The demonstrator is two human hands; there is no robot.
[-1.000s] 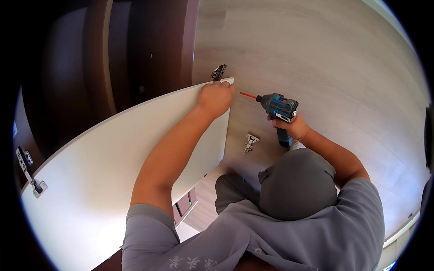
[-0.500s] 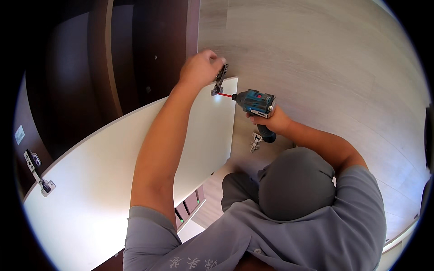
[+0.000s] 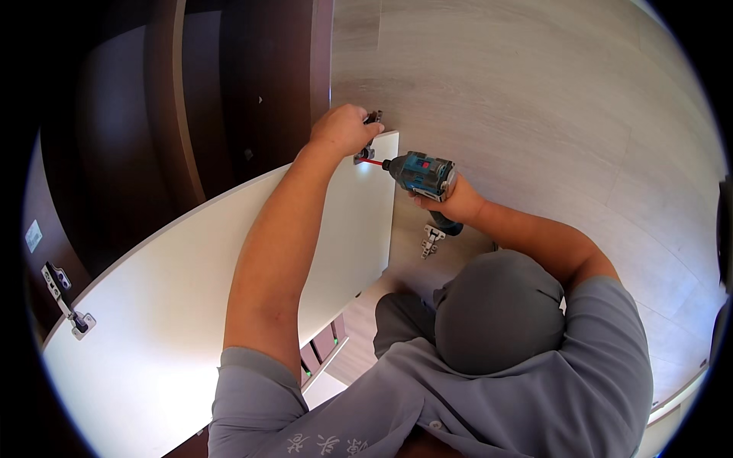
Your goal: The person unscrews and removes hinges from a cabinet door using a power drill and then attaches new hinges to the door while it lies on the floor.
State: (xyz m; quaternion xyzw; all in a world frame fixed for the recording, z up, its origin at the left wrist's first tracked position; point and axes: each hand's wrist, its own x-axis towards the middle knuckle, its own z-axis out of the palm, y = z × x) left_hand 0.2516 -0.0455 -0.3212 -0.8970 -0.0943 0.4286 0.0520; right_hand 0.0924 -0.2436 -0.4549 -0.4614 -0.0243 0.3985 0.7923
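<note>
My left hand (image 3: 343, 131) is closed around the arm of a metal cabinet hinge (image 3: 368, 152) at the far right corner of a white panel (image 3: 191, 305). In my right hand (image 3: 462, 200) is a blue and black cordless driver (image 3: 418, 172), held by its grip. Its red bit (image 3: 372, 161) points left and reaches the hinge's mounting plate, where a bright spot of light falls on the panel. Whether the tip sits in a screw cannot be made out. A second hinge (image 3: 69, 301) is on the panel's left end.
A loose hinge (image 3: 432, 240) lies on the wood-look floor (image 3: 534, 99) beside the driver's base. Dark brown cabinet boards (image 3: 252, 84) stand behind the panel. A part with brown slots and green dots (image 3: 321, 347) shows below the panel's front edge.
My left hand has come down and closed further round the hinge arm, which is swung lower. The driver has shifted slightly left, its bit still at the hinge plate.
</note>
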